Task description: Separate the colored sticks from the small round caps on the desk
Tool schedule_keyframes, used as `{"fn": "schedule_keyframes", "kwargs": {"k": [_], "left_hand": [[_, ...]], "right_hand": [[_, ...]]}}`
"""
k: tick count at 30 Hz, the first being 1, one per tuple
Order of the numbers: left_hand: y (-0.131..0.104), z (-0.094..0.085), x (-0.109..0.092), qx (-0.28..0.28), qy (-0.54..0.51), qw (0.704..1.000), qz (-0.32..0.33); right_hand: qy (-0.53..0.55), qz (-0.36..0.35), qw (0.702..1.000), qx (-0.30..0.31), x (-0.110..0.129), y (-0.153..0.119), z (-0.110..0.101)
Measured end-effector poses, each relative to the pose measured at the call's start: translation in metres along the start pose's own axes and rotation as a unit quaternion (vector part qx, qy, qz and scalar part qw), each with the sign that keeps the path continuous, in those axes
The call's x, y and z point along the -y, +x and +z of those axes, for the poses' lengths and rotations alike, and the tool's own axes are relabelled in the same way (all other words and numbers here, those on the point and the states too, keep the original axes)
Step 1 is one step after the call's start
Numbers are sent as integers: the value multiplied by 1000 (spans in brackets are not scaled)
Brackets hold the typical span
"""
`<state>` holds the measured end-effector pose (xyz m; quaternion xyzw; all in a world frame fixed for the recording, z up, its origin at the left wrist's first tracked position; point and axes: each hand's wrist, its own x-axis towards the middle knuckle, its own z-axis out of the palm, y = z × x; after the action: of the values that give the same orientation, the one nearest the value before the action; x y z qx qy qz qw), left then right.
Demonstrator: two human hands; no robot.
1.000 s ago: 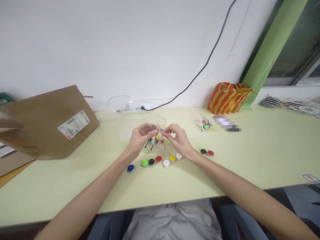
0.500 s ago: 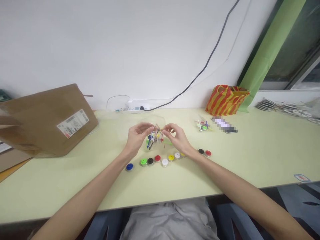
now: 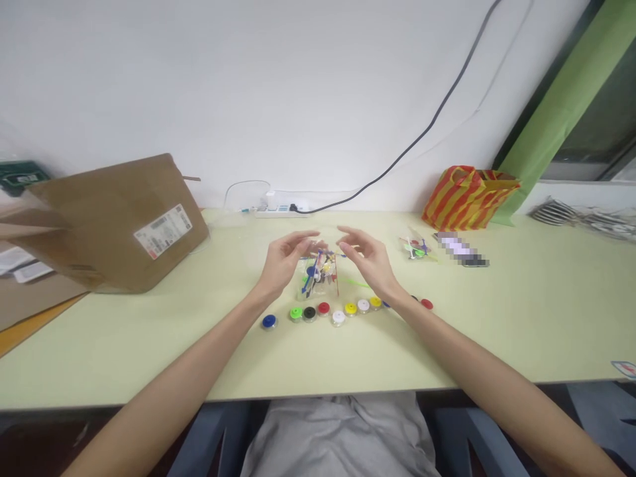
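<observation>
My left hand hovers at the left of a pile of small colourful plastic parts, its thumb and fingers apart with nothing visible between them. On the other side of the pile is my right hand, likewise open, fingers curved toward the left. The pile includes thin sticks and blue arrow-shaped pieces, and clear plastic film seems to lie around it. In front of both hands runs a row of small round discs with clear undersides, among them a blue disc, a red disc and a white disc. My right forearm hides part of the row.
A cardboard box stands at the left. Toward the back are a power strip and its black cable. To the right lie a small clear bag of parts, a phone and a striped bag.
Both hands have opened and drawn apart above the pile, where their fingertips were pinched at thin pieces before. The whole view has shifted slightly.
</observation>
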<state>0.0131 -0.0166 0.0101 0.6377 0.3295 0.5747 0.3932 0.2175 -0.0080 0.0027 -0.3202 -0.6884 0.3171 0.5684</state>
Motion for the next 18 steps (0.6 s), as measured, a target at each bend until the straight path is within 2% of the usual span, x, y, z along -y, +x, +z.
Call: {"fn": "schedule_keyframes", "kwargs": {"k": [4,7,12,18], "left_hand": [[-1,2,-2,27,-18,999,1],[0,1,-2,16,-17,1000,13],[3,-3,-1,-28,19,998,50],[1,-5,-8,6,2,999,34]], "right_hand": [[31,-10,999,-17,-1,1,2],[16,-30,998,-45,-1,-1,1],[0,-83,996,-42,0,-3,1],[-38,-91,995,-24,-3,-2,-2]]}}
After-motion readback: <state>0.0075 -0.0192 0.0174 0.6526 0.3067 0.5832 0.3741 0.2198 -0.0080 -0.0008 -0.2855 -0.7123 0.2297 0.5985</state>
